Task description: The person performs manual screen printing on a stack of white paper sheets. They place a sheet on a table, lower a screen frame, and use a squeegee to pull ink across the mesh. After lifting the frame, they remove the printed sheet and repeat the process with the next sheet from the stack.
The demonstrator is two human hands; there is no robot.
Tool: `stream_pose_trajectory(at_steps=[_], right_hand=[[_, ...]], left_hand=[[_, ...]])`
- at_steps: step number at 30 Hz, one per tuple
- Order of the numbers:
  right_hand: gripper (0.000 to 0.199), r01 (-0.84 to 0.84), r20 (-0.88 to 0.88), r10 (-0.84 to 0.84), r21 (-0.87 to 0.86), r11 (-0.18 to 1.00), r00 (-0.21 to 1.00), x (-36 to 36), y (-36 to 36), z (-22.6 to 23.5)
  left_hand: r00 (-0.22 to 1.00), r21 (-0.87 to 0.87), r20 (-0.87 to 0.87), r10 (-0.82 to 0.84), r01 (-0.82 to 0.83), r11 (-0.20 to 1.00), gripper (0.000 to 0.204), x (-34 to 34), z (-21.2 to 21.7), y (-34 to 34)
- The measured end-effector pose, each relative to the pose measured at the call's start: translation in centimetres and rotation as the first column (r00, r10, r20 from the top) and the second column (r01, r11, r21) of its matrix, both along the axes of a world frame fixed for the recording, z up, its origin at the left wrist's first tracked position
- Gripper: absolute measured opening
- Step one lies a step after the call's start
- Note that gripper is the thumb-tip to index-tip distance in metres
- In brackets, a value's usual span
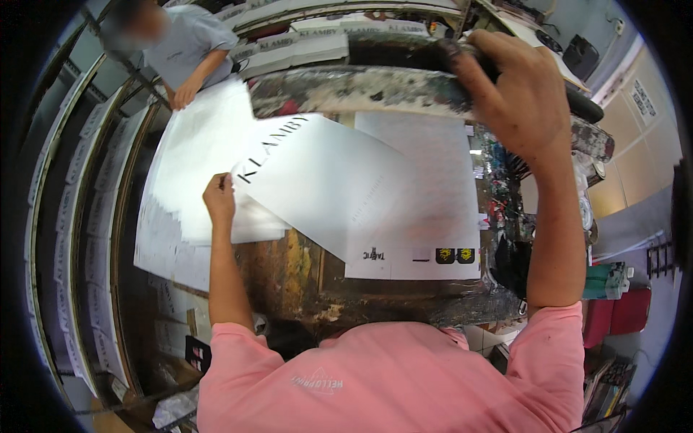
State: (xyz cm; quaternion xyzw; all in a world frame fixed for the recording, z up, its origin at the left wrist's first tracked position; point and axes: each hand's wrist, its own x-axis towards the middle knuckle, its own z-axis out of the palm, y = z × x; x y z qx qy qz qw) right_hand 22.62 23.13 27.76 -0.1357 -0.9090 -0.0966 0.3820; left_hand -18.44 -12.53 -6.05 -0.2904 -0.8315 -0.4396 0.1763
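My left hand [219, 196] pinches the left corner of a white printed sheet [325, 184], which lies tilted across a paint-stained printing table [303, 274]. My right hand [521, 94] is raised at the upper right, closed around the dark handle bar of the ink-smeared screen frame [361, 86], which is lifted over the table. Under the tilted sheet lies a second white sheet [426, 216] with small black and yellow marks along its near edge.
A stack of white sheets [191, 166] sits left of the table. Another person in a grey shirt [184, 47] stands at the far left, a hand on that stack. Drying racks with printed sheets [79, 180] run along the left. Ink-stained clutter [505, 209] crowds the table's right side.
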Motion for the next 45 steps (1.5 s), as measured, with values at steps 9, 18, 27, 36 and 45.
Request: stream_pose_trajectory(at_steps=[9,18,27,36,45], right_hand=[[0.04,0.002,0.006,-0.002,0.033,0.999,1.0,0.1,0.2,-0.8],[0.052,0.07,0.073,-0.059,-0.165,0.984,0.996,-1.1,-0.6,3.2],[0.062,-0.104,0.052,0.107,-0.044,0.994,0.993,1.8,1.5,1.7],[0.064,-0.086,0.115,0.099,-0.115,0.99,0.988,3.4,1.1,2.1],[0.065,0.079,0.305,-0.004,-0.235,0.969,0.952,1.9,-1.4,5.3]], left_hand=[[0.9,-0.244,-0.363,0.241,-0.341,0.908,0.049,1.9,4.8,-4.5],[0.709,-0.732,0.146,-0.69,0.546,0.407,0.132,22.0,3.1,11.6],[0.541,-0.533,0.05,-0.839,0.725,0.436,0.137,38.1,1.3,23.3],[0.487,-0.532,0.105,-0.867,0.764,0.365,0.137,40.5,1.3,25.7],[0.613,-0.441,0.032,-0.789,0.717,0.539,0.132,39.6,3.4,24.4]])
